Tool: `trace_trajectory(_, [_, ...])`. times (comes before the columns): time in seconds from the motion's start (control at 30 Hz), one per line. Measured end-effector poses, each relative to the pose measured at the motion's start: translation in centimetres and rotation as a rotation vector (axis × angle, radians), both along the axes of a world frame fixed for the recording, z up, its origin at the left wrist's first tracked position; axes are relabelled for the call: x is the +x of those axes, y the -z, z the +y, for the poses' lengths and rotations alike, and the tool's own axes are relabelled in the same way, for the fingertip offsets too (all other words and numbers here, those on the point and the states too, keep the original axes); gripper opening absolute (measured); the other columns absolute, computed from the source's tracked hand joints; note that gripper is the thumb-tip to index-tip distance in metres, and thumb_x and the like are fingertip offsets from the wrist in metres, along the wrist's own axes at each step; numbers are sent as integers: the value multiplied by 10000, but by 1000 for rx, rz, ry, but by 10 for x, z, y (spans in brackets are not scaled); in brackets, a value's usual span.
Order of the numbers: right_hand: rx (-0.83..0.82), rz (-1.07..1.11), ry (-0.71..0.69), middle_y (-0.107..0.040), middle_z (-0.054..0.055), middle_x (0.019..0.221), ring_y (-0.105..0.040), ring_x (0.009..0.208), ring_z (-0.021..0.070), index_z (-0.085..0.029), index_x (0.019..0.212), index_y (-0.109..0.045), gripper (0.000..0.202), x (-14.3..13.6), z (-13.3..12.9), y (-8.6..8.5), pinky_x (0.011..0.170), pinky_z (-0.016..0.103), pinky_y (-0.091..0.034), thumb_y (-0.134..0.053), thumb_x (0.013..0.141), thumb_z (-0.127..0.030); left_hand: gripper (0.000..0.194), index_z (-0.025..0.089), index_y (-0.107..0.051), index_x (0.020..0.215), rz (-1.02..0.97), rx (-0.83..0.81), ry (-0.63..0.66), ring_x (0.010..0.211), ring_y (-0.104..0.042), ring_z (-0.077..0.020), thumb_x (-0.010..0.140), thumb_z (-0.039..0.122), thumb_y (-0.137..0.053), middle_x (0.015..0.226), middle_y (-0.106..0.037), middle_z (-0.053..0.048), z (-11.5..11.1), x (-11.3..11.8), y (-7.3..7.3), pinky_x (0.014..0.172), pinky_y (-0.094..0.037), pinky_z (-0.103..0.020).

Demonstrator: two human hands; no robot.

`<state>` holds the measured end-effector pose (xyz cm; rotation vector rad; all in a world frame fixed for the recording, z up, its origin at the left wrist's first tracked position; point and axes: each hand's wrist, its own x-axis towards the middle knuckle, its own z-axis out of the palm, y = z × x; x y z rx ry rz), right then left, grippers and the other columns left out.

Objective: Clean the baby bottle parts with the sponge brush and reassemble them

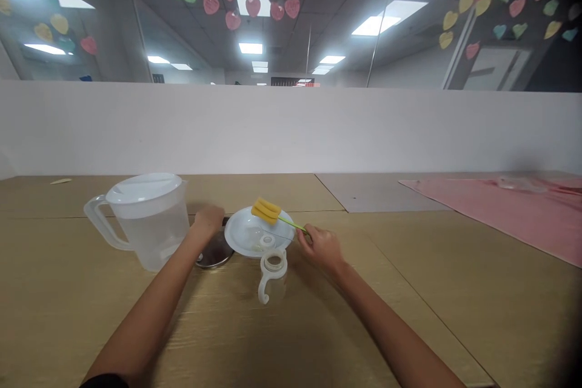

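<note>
My right hand [322, 247] is closed around the thin green handle of a sponge brush [266, 211]. Its yellow sponge head is over the far side of a white bowl [235, 236]. A small white cap [267, 241] shows at the bowl's near side. Just in front stands a small clear bottle [275, 285] with a white hooked collar and an uncapped mouth. Motion blurs my left hand [210, 221], between a pitcher and the bowl, at the far edge of a dark round lid-like object [215, 253]. Its fingers are hidden.
A large translucent pitcher [150, 227] with a white lid stands at the left, its handle pointing left. Pink cloth [513, 209] covers the table's right side, beside a grey sheet [382, 193]. A white wall [291, 130] rises behind the table.
</note>
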<state>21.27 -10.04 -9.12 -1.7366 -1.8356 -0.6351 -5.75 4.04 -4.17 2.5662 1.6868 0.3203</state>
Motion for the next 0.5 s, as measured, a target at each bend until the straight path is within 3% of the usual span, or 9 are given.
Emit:
trace_trajectory(0.13, [-9,3,12,-624,49,599,-499,503,116,-161,700,-589,426,0,0,0,509,257,-157,-314,925,-398,336,130,-648,1021,6,-1,150,1012,-617,-263,843,322,-438,1081,-647,-198,-15,28,-3,873,-451,-349])
trace_trajectory(0.27, [-1,2,21,-624,49,597,-499,504,117,-164,702,-592,419,2,1,-1,507,258,-158,-320,925,-391,367,203,-640,1073,-23,-53,310,994,-624,-224,760,383,-574,1086,-670,-100,-27,48,8,849,-453,-265])
trace_trajectory(0.37, [22,10,26,-617,43,583,-494,496,114,-168,694,-592,411,2,1,-1,502,257,-159,-332,922,-390,400,178,-634,1091,-61,-46,319,924,-642,-244,733,353,-601,1019,-686,-109,-26,46,7,806,-465,-291])
trace_trajectory(0.5, [91,32,29,-579,23,527,-461,461,106,-172,656,-575,416,2,1,1,494,251,-165,-344,918,-399,454,169,-560,1209,-222,10,314,962,-619,-232,808,373,-495,1107,-636,-124,-17,30,-10,842,-461,-313])
